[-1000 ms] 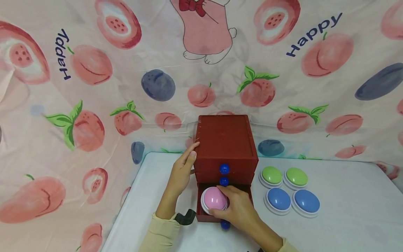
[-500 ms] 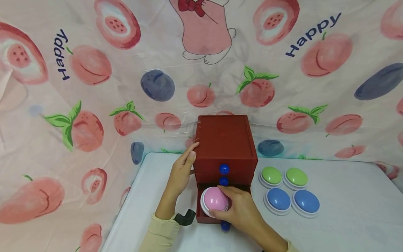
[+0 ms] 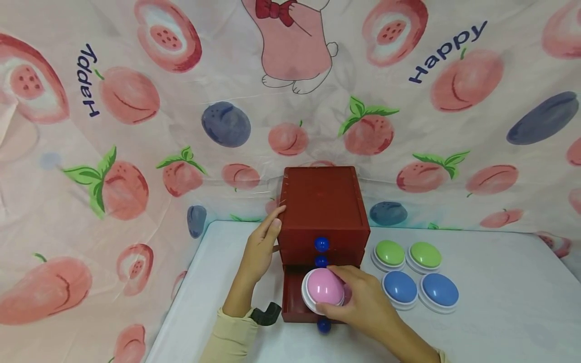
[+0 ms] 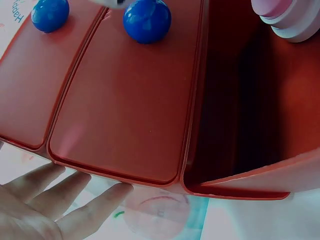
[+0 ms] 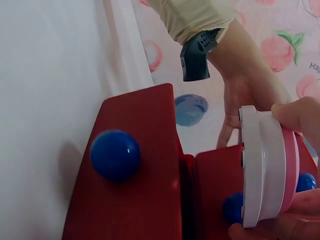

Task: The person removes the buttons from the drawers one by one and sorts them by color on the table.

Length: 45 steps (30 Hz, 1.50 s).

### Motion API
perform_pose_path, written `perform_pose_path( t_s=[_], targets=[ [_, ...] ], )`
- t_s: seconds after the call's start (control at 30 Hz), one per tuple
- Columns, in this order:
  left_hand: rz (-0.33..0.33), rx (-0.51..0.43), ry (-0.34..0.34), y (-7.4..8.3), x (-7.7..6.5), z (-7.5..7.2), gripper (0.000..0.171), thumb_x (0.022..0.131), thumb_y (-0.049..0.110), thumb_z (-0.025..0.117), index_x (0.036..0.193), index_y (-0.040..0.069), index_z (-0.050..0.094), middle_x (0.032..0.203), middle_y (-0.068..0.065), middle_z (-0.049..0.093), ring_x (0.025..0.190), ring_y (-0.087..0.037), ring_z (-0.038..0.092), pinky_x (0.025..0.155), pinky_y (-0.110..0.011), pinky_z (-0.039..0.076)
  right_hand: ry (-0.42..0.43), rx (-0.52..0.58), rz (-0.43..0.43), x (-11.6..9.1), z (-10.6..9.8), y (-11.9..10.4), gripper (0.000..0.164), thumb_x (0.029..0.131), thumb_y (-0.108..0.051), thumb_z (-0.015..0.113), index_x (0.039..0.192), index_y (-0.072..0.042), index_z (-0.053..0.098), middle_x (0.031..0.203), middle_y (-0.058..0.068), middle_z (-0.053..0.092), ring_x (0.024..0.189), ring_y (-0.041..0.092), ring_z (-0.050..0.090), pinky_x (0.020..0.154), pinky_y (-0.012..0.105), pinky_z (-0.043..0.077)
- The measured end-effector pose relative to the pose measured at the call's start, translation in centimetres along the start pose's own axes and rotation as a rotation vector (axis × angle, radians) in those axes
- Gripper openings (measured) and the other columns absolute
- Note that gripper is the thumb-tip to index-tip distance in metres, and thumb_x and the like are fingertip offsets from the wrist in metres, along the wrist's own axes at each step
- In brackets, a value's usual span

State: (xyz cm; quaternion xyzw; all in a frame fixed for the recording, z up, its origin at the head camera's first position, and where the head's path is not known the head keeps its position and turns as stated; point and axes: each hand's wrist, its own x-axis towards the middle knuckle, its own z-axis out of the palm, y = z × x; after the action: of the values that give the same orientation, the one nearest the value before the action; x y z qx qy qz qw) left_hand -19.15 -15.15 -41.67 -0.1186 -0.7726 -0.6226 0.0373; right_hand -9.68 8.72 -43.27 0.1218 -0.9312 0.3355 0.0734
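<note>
My right hand (image 3: 367,300) pinches the rim of a round push button with a pink dome (image 3: 323,287) and white base. In the right wrist view, thumb and fingers hold the button's white base (image 5: 262,165) at opposite edges, apart from the drawer front. Beneath it the bottom drawer (image 3: 292,297) of a dark red cabinet (image 3: 322,196) is pulled out. My left hand (image 3: 260,252) rests against the cabinet's left side; in the left wrist view its straight fingers (image 4: 100,207) touch the edge. Blue ball knobs (image 3: 322,244) mark the drawers, and the upper two drawers are closed.
Right of the cabinet, two green buttons (image 3: 389,252) stand behind two blue buttons (image 3: 399,287) on the white table (image 3: 499,302). A fruit-printed cloth (image 3: 299,111) hangs close behind the cabinet. A black wrist device (image 3: 266,313) sits at the left sleeve.
My right hand has lifted the pink button from the drawer's left part and shifted it to the right. The left hand stays against the cabinet.
</note>
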Motion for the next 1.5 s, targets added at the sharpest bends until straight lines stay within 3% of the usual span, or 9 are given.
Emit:
perform_pose_path(
  t_s=[0.33,0.43,0.63,0.83,1.07,1.23,1.33,1.5],
  targets=[
    [0.010,-0.011,-0.005,0.0,0.1,0.0,0.042,0.107,0.050,0.044,0.148,0.042,0.050,0.157,0.002,0.046,0.132,-0.032,0.057,0.091,-0.053,0.059,-0.048,-0.026,0.106,-1.2,-3.5,1.8,0.077,0.068,-0.060,0.089,0.131,-0.022,0.068,0.128,0.002,0.069,0.116,0.026,0.065,0.078,0.041,0.064],
    [0.012,-0.006,-0.006,-0.1,0.1,0.0,0.042,0.107,0.050,0.044,0.148,0.043,0.050,0.157,0.003,0.046,0.133,-0.031,0.057,0.091,-0.052,0.060,-0.027,-0.038,0.107,-1.7,-4.4,2.7,0.078,0.068,-0.062,0.088,0.131,-0.021,0.068,0.129,0.004,0.069,0.118,0.030,0.065,0.078,0.043,0.064],
    [-0.004,0.004,-0.003,0.0,0.0,0.0,0.041,0.107,0.053,0.044,0.147,0.047,0.050,0.156,0.005,0.046,0.133,-0.029,0.057,0.091,-0.051,0.060,0.052,-0.070,0.059,-2.9,-5.8,4.9,0.081,0.065,-0.064,0.089,0.126,-0.016,0.069,0.123,0.004,0.071,0.110,0.027,0.068,0.081,0.047,0.063],
    [-0.003,-0.009,-0.003,0.0,-0.1,0.0,0.043,0.107,0.052,0.044,0.148,0.043,0.050,0.157,0.001,0.046,0.133,-0.031,0.056,0.091,-0.052,0.060,0.041,-0.110,0.100,-4.5,-6.7,7.3,0.080,0.063,-0.064,0.090,0.125,-0.018,0.066,0.118,0.000,0.069,0.101,0.020,0.065,0.078,0.041,0.062],
    [-0.009,-0.003,0.000,0.0,0.0,0.1,0.041,0.106,0.053,0.044,0.146,0.048,0.050,0.155,0.004,0.047,0.132,-0.029,0.057,0.090,-0.052,0.060,-0.060,-0.147,0.204,-6.3,-7.1,10.4,0.086,0.062,-0.065,0.090,0.125,-0.013,0.062,0.112,0.002,0.065,0.096,0.018,0.060,0.071,0.027,0.057],
    [-0.010,-0.001,0.002,-0.1,0.0,0.1,0.040,0.106,0.053,0.044,0.146,0.048,0.050,0.155,0.005,0.047,0.132,-0.030,0.057,0.090,-0.052,0.060,-0.185,-0.132,0.298,-7.0,-7.0,11.9,0.090,0.067,-0.063,0.088,0.131,-0.008,0.058,0.112,0.004,0.064,0.097,0.019,0.059,0.074,0.032,0.057],
    [-0.010,-0.006,0.002,-0.1,0.0,0.1,0.040,0.106,0.053,0.044,0.146,0.048,0.050,0.155,0.005,0.047,0.132,-0.031,0.057,0.091,-0.053,0.060,-0.288,-0.107,0.416,-7.0,-6.8,12.4,0.095,0.068,-0.064,0.086,0.137,-0.007,0.053,0.116,0.005,0.062,0.100,0.020,0.057,0.077,0.037,0.060],
    [-0.010,-0.010,0.002,-0.1,0.0,0.2,0.040,0.107,0.052,0.044,0.146,0.048,0.050,0.155,0.005,0.046,0.132,-0.030,0.057,0.090,-0.052,0.060,-0.342,-0.088,0.505,-7.5,-5.9,13.2,0.102,0.061,-0.067,0.088,0.139,-0.010,0.053,0.115,0.003,0.063,0.100,0.019,0.057,0.077,0.038,0.062]
  ],
)
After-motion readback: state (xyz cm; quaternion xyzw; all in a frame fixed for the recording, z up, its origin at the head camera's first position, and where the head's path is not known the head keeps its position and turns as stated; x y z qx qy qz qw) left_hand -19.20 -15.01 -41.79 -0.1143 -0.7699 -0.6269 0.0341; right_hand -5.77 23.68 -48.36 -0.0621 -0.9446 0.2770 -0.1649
